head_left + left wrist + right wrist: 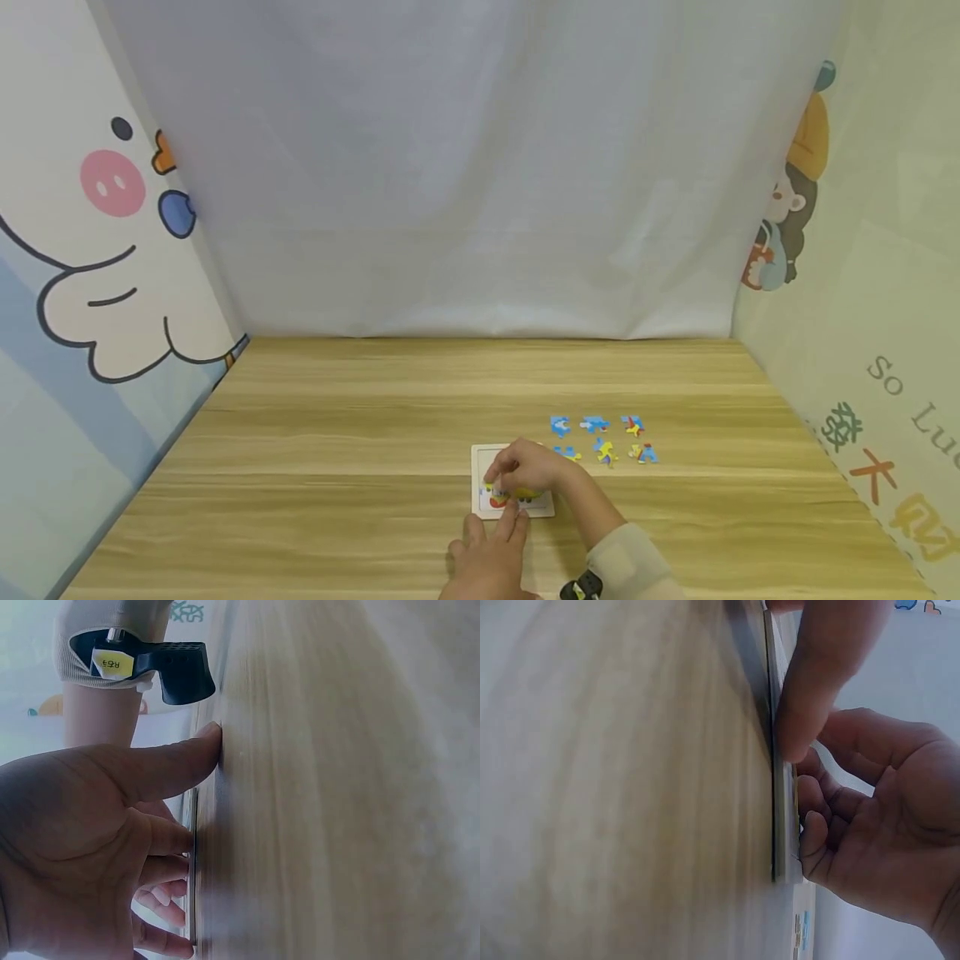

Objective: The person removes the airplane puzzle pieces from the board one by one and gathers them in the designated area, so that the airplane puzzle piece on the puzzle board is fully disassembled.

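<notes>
A puzzle board (476, 479) with a pale rim lies flat near the front of the table, a few coloured pieces set inside it. My left hand (491, 560) rests at the near edge, its extended fingertips on the board. Over the board, my right hand (531, 467) bends down with curled fingers and thumb, pinching a puzzle piece (489, 485) mostly hidden by them. In the right wrist view its fingers (815, 832) sit right at the board's surface. The left wrist view has my left thumb (176, 766) spread, touching the tabletop beside the board.
Several loose blue and yellow puzzle pieces (595, 425) lie in two rows right of the board, the nearest row beside my right hand. The wooden table (337, 467) ends at a white curtain (480, 183) behind, with printed panels left and right.
</notes>
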Demonstrator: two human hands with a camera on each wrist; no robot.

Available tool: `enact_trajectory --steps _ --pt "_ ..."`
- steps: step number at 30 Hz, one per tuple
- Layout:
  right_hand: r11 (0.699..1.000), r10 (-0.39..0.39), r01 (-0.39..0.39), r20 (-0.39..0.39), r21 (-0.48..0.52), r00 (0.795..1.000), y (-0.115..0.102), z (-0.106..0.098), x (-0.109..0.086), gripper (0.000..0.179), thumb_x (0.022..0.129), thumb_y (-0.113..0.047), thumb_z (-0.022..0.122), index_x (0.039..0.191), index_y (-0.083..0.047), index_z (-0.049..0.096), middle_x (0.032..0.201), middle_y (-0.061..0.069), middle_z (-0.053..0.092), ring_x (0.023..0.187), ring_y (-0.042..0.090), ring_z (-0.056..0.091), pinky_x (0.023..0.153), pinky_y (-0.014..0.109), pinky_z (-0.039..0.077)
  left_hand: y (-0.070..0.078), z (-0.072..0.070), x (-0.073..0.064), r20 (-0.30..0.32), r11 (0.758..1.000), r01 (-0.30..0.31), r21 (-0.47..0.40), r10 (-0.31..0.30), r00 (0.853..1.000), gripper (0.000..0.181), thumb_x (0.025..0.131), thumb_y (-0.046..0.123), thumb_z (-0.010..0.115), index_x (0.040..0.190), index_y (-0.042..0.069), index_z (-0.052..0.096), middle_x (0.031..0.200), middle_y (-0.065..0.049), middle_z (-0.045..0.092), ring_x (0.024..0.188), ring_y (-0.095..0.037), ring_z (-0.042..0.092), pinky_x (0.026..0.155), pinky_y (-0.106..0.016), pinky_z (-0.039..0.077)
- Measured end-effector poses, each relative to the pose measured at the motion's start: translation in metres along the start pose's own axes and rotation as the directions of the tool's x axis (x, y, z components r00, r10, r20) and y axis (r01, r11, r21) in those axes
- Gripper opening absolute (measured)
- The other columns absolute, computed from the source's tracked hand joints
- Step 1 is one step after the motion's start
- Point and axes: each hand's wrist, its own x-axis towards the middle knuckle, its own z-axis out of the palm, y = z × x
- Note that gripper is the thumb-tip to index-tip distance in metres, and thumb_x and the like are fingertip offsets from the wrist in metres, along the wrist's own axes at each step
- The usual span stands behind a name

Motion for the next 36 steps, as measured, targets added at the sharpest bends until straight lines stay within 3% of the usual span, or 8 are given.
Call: enact_trajectory --steps 6,19,31,36 --pt "1.0 0.015 -0.015 0.003 -0.006 1.0 -0.0007 0.0003 0.0003 0.011 0.083 0.001 0.062 0.089 -0.003 0.07 0.087 -0.001 0.064 0.076 0.013 0.054 0.068 0.029 0.047 -0.0005 0.0014 0.0022 -0.009 1.0 -0.008 0.007 0.008 1.0 0.092 0.061 0.048 0.08 0.139 0.014 0.044 0.147 0.0 0.032 0.111 -0.042 0.032 0.073 -0.057 0.04" --pt "0.999 0.028 -0.029 -0.018 -0.023 0.999 -0.0029 0.0023 0.0044 0.011 0.08 0.006 0.062 0.085 -0.001 0.068 0.06 -0.001 0.055 0.057 0.009 0.047 0.055 0.022 0.041 -0.0016 0.002 0.0035 -0.017 0.999 -0.033 0.025 0.033 0.999 0.094 0.061 0.049 0.081 0.139 0.011 0.044 0.147 -0.002 0.032 0.111 -0.044 0.032 0.071 -0.059 0.041" --pt "0.997 0.063 -0.063 -0.008 -0.033 0.998 -0.0062 0.0021 0.0071 0.01 0.078 0.007 0.065 0.083 -0.002 0.066 0.066 0.001 0.061 0.059 0.011 0.051 0.055 0.023 0.041 -0.0015 -0.002 0.0064 0.004 0.998 -0.045 0.035 0.045 0.999 0.094 0.058 0.05 0.082 0.138 0.017 0.045 0.145 -0.005 0.035 0.108 -0.043 0.035 0.069 -0.062 0.043" --pt "0.999 0.052 -0.052 -0.006 -0.016 0.999 -0.0033 0.0024 0.007 0.01 0.077 0.008 0.065 0.082 -0.001 0.066 0.064 0.001 0.061 0.057 0.011 0.051 0.055 0.023 0.041 0.0 -0.0018 0.0056 -0.018 0.997 -0.034 0.074 0.035 0.999 0.092 0.058 0.053 0.08 0.137 0.019 0.047 0.144 -0.002 0.037 0.106 -0.042 0.037 0.067 -0.059 0.045"
